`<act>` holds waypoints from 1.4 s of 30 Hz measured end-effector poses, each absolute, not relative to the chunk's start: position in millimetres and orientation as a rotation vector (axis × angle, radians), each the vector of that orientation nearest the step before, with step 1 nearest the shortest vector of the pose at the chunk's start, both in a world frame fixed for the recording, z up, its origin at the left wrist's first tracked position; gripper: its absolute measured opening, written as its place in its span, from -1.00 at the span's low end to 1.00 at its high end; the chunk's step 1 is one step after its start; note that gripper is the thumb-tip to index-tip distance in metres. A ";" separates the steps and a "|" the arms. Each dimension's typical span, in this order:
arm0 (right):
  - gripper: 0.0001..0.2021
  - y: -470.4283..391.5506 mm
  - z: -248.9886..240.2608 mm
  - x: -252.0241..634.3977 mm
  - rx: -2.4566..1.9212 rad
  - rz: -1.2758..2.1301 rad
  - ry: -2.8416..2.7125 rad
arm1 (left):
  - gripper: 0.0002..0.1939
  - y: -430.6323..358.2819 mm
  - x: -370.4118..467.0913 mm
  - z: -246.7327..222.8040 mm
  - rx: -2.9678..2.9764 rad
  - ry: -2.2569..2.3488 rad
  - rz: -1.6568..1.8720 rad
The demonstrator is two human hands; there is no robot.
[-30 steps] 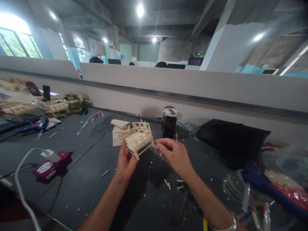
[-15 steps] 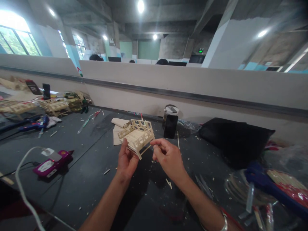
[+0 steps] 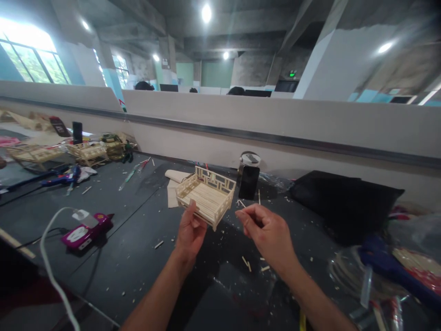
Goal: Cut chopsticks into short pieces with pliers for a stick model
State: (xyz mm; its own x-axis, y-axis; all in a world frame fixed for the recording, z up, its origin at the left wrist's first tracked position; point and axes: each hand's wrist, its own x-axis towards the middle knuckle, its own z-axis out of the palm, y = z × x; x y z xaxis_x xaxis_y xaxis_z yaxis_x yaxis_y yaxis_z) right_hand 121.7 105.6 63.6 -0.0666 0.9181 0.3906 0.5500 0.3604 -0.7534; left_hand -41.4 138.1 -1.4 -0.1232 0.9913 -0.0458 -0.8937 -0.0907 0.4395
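My left hand (image 3: 191,236) grips a miniature wooden bed (image 3: 206,200) by its near edge, thumb on the slatted floor and fingers underneath. The bed is built of pale thin sticks, with latticed rails around its sides and back, and it is tilted toward me above the table. To its right, my right hand (image 3: 267,230) is apart from it, thumb and forefinger pinched together. Whether something small sits in that pinch I cannot make out; a short thin stick shows just beyond the fingertips.
A dark phone (image 3: 248,182) leans on a lidded jar (image 3: 251,158). A purple power strip (image 3: 87,230) with a white cable lies left; a blue glue gun (image 3: 67,177) and more wooden models (image 3: 87,153) sit farther off. Black cloth (image 3: 344,197) lies right. Scraps litter the table (image 3: 138,262).
The bed has turned and levelled in my left hand, showing more of its slatted floor. My right hand has drawn away from it to the right, still pinched.
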 end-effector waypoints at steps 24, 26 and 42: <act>-0.81 173.1 68.3 77.5 -1.323 -0.653 -2.309 | -0.63 128.3 -23.3 -12.0 0.774 0.856 1.689; -0.83 173.5 68.9 79.9 -1.311 -0.689 -2.358 | -0.64 126.6 -22.6 -10.4 0.791 0.901 1.664; -0.81 156.4 87.8 108.8 -1.231 -0.297 -1.659 | -0.67 124.3 -24.3 -7.6 0.750 0.815 1.645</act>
State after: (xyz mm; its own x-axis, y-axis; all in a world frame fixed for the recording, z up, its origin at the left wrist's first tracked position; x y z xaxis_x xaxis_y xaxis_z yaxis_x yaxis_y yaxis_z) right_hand 108.8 156.4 87.8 0.0259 0.5767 0.8166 0.8240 0.4502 -0.3440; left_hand -24.3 124.3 -7.6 -0.2007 0.9776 0.0628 -0.5420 -0.1642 0.8242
